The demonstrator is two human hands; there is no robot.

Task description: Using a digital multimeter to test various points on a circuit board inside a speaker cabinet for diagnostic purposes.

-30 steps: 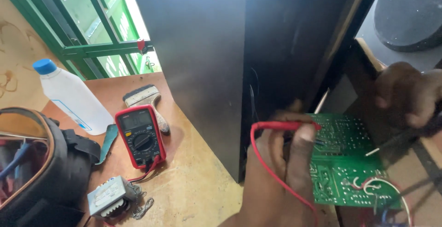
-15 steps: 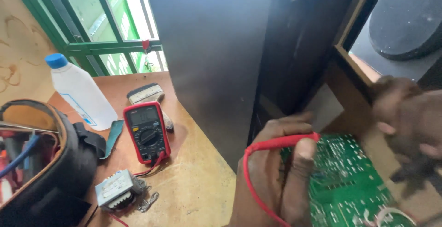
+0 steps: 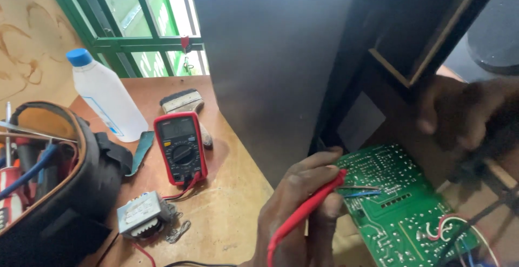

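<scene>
My left hand (image 3: 303, 202) grips a red test probe (image 3: 303, 213), its tip touching the left side of a green circuit board (image 3: 400, 202). The board lies tilted at the foot of a tall black speaker cabinet (image 3: 281, 67). Blurred at the right, my right hand (image 3: 470, 115) holds a black probe (image 3: 486, 164) above the board's right edge. A red multimeter (image 3: 180, 147) lies face up on the wooden table (image 3: 238, 213), its red lead running toward my left hand.
An open black tool bag (image 3: 54, 180) with tools fills the lower left. A clear plastic bottle (image 3: 105, 95) with a blue cap, a paint brush (image 3: 186, 107) and a small transformer (image 3: 141, 214) lie near the meter. A green window frame (image 3: 135, 40) stands behind.
The view has shifted, so the board and both hands sit further right and lower. My right hand has moved up and right; the red probe stays on the board.
</scene>
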